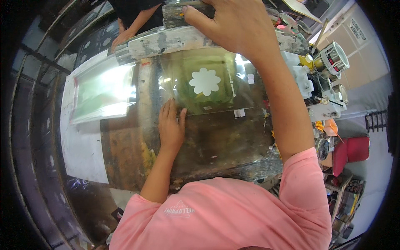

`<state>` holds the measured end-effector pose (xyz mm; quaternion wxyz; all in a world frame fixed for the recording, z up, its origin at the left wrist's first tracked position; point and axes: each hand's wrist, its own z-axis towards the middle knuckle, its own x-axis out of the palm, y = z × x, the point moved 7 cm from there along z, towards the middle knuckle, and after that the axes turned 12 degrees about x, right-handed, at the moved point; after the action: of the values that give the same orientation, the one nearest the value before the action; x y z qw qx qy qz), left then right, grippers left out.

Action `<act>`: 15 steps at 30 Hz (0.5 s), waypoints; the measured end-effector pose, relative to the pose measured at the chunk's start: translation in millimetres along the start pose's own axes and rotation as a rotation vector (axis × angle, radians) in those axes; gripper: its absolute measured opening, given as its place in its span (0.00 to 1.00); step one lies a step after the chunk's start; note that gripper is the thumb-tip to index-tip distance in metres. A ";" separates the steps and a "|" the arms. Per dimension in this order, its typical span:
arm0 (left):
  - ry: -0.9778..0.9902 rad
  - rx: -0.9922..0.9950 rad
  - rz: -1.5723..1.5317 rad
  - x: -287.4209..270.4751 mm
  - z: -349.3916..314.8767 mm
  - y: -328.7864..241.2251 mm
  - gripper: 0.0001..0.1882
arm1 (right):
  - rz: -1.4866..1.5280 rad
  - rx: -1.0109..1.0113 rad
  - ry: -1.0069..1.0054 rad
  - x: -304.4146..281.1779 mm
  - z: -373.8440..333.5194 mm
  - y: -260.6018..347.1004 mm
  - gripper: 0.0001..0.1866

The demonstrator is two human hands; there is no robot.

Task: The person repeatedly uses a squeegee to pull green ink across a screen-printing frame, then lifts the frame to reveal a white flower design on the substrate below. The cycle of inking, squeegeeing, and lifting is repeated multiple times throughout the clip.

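A see-through greenish sheet (179, 83) with a white flower shape (204, 81) lies on the stained dark work board. My left hand (171, 123) rests at its near left corner, fingers stretched out flat and thumb apart. Above the sheet's far edge runs a paint-stained wooden frame (166, 40), raised from the board. My right hand (237, 25) is on this frame at the top of the picture; the thumb lies along the wood and the other fingers are partly cut off. Small white tabs (239, 113) sit by the sheet's near right edge.
A stack of shiny clear plastic sheets (102, 91) lies on white paper at the left. Paint cans (331, 58) and bottles crowd the right side, near a red chair (352, 152). Beyond the frame, another person's arm (135, 27) reaches down. Dark metal racks (37, 62) line the left.
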<state>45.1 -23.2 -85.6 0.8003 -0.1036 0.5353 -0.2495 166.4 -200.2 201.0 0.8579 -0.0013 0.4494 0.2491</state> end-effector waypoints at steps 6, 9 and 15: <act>-0.101 -0.013 -0.083 -16.7 20.3 5.6 0.24 | 0.031 -0.012 -0.057 0.8 -9.7 1.9 0.27; -0.108 -0.003 -0.088 -29.7 34.3 7.9 0.25 | -0.006 -0.066 -0.115 1.3 -13.5 5.8 0.26; -0.354 -0.092 -0.276 -60.9 46.3 19.1 0.28 | -0.005 -0.061 -0.109 3.6 -15.8 2.9 0.28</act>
<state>74.3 19.5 -26.0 0.8344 -0.2544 0.3781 -0.3100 154.7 -199.7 189.5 0.8813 -0.0149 0.3942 0.2602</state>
